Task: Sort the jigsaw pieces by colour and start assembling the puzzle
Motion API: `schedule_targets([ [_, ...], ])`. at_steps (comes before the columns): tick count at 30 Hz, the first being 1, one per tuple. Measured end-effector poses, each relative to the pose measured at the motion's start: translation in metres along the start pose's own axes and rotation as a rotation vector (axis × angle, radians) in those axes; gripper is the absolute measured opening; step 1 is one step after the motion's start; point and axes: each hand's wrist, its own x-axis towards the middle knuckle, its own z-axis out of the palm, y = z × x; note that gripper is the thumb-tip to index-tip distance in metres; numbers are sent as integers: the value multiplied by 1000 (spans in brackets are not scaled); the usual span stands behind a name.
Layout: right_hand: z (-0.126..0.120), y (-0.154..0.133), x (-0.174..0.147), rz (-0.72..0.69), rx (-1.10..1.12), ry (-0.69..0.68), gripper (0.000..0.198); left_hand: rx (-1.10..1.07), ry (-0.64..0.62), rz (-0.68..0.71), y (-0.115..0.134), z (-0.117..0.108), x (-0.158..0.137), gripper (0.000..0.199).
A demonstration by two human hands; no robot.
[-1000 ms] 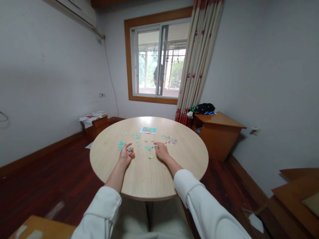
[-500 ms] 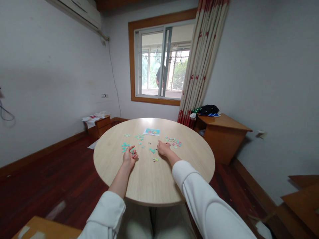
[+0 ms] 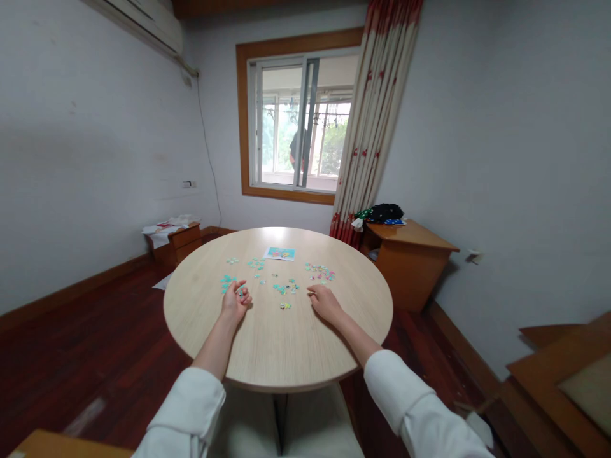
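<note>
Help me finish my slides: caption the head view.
Left grip curled, right grip pinching a small piece, flanking jigsaw pieces on a round table, a printed picture beyond.

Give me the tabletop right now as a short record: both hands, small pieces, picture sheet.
Left hand: palm up, half curled, holding a small teal piece
Right hand: pinching a small pale piece
Nearest left hand: teal cluster
Between hands: mixed cluster, with a yellowish group nearer the camera
Beyond right hand: pink-and-green cluster
Far side: picture sheet, lying on the round table
</note>
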Motion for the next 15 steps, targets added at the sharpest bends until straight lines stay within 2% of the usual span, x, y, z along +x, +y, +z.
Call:
schedule_targets([
  [3,6,2,-5,57,-8,88,31,-4,2,-6,0,0,-1,23],
  [6,10,7,0,141,-16,63,26,-7,2,-6,0,-1,0,22],
  [15,15,22,21,239,39,58,16,-12,19,2,0,-1,1,23],
])
